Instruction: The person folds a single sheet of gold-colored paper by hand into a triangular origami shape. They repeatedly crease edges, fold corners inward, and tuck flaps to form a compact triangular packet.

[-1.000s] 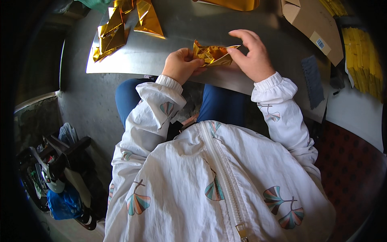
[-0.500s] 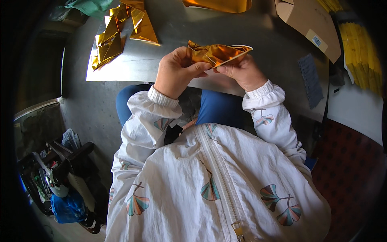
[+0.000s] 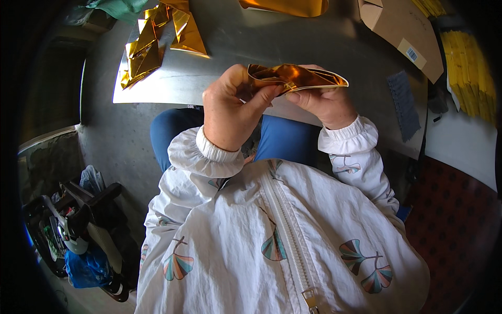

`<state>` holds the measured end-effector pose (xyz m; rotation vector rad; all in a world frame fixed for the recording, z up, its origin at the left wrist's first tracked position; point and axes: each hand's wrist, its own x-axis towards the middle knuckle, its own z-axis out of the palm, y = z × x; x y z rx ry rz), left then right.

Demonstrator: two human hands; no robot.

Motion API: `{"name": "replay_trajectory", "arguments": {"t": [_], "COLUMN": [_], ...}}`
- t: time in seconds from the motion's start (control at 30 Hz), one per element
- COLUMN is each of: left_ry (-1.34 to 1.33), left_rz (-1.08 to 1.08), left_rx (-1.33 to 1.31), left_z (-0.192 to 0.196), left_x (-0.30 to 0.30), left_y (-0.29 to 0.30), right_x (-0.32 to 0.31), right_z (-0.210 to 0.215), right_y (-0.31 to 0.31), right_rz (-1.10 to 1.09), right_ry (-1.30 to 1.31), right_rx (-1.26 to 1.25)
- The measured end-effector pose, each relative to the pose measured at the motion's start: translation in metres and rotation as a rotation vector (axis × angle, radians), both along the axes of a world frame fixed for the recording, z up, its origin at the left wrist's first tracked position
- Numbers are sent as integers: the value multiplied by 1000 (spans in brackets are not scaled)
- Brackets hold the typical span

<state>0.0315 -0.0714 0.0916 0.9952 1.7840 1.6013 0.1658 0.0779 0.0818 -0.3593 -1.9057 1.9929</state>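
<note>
Between my two hands, above the near edge of the metal table (image 3: pixel 230 78), is a folded piece of shiny gold foil paper (image 3: pixel 303 77), curved open like a shallow boat with a pale rim. My left hand (image 3: pixel 230 104) pinches its left end, thumb on the near side and fingers mostly hidden behind. My right hand (image 3: pixel 329 104) grips the right part from below, thumb pressed near the middle. Several folded gold paper pieces (image 3: pixel 144 57) lie heaped at the table's far left, one triangular piece (image 3: pixel 191 39) beside them.
A gold foil sheet or stack (image 3: pixel 293 6) lies at the far edge of view. To the right are a cardboard box (image 3: pixel 402 36), a blue-grey cloth (image 3: pixel 403 107) and yellow bundles (image 3: pixel 468 70). A dark rack with a blue bag (image 3: pixel 86 269) stands on the floor at left.
The gold paper has opened wider and stretched toward the right, and sits slightly lower. My right hand has shifted right and down; my left hand has turned a little, still pinching.
</note>
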Motion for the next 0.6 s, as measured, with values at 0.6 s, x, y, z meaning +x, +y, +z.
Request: {"name": "replay_trajectory", "arguments": {"t": [0.6], "left_ry": [-399], "left_rz": [-125], "left_rx": [-10], "left_z": [11], "left_x": [-5], "left_y": [2], "right_x": [-6], "right_z": [1], "right_y": [-7], "right_rz": [-47], "right_ry": [-44], "right_rx": [-374]}}
